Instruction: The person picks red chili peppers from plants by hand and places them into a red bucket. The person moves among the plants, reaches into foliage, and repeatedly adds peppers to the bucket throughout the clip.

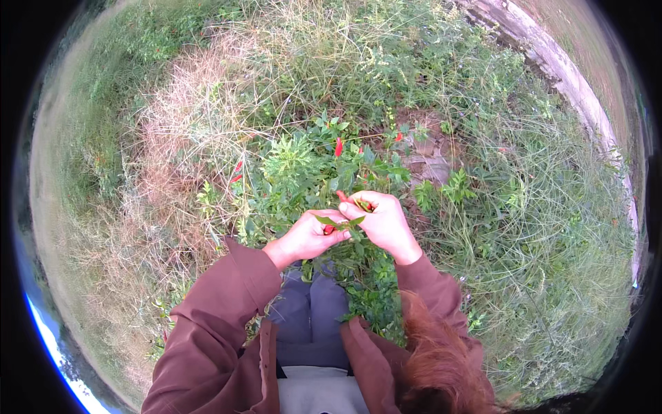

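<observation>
My left hand point(316, 237) is closed around a red chili pepper point(329, 229), with green leaves of a pepper plant point(339, 222) lying over its fingers. Close beside it, at the upper right, my right hand point(380, 217) is closed on red peppers with green stems point(364, 205); one red tip point(341, 196) sticks out past its thumb. The hands are nearly touching above low green plants. Another red pepper point(339, 147) stands on a plant just beyond them. How many peppers each hand holds is hidden by the fingers.
More red peppers hang at the left point(238, 166) and farther back point(399, 136). Dry straw-coloured grass point(176, 114) spreads to the left, green grass point(517, 207) to the right. A patch of bare soil point(429, 150) lies right of the plants; a pale strip point(574, 83) curves along the right.
</observation>
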### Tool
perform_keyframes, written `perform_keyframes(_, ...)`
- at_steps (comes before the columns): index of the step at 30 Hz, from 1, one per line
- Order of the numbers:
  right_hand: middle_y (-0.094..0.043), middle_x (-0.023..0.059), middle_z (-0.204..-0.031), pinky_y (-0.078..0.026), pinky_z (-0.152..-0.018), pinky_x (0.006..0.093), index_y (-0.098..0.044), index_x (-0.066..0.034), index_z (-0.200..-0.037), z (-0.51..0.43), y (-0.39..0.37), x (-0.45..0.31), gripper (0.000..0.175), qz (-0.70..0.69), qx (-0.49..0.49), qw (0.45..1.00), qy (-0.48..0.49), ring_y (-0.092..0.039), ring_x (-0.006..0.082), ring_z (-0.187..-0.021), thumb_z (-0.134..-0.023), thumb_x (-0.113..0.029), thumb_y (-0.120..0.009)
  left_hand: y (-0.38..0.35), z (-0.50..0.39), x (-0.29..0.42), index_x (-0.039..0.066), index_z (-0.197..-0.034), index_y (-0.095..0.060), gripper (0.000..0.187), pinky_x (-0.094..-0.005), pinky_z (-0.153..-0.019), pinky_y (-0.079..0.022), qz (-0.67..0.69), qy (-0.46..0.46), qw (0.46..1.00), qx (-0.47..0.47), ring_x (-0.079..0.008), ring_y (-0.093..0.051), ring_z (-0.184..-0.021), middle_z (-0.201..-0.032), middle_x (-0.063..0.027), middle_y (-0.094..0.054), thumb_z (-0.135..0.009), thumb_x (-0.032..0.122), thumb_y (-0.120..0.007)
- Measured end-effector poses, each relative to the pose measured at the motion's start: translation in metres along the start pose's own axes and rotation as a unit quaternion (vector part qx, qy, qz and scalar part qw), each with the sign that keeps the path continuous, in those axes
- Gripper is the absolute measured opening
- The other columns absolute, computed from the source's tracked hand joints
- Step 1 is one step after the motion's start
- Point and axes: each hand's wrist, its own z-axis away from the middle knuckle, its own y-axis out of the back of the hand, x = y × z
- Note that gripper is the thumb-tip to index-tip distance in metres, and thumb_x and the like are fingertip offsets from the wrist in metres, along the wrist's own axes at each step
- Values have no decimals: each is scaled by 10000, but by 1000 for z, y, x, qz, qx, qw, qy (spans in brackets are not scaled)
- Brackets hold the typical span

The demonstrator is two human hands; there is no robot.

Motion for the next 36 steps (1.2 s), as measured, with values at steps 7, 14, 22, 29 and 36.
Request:
perform_keyframes(7,-553,17,-681,-429,-532,247,-601,-23,-880,25,-32,-14,109,-47,-20,993,104,-533,91,-584,-823,-115,-611,18,79,6,25,-897,-634,95,-265,-684,-454,6,113,994,6,-120,-574,-760,-871,-44,-623,-850,103,-608)
perform_keyframes(14,-486,8,-642,-299,-400,185,-532,-21,-954,-12,102,82,135,-470,76,879,-12,-376,53,-441,-855,-96,-482,47,151,-24,57,-954,-519,169,-208,-451,-273,279,206,890,296,-81,-343,-529,-587,36,-366,-872,189,-587)
perform_keyframes(22,-420,-63,-540,-269,-382,217,-568,-90,-840,-55,48,190,160,-190,94,952,-219,-352,46,-411,-858,-241,-620,56,205,-54,125,-918,-518,93,-182,-420,-294,370,279,775,431,-61,-388,-523,-641,41,-411,-893,209,-549)
perform_keyframes(29,-652,146,-946,-490,-771,374,-604,-135,-1135,5,-147,180,348,70,-65,995,-38,-625,315,-867,-848,-319,-533,69,231,-66,124,-894,-537,111,-178,-412,-283,388,310,729,471,-57,-375,-519,-627,56,-394,-902,235,-537)
perform_keyframes(36,-650,148,-816,-489,-671,411,-607,-158,-1114,14,-184,183,318,123,-51,987,-85,-625,326,-759,-843,-308,-539,117,167,25,33,-995,-629,172,-179,-401,-236,-23,277,780,561,-21,-338,-438,-541,69,-436,-894,158,-568)
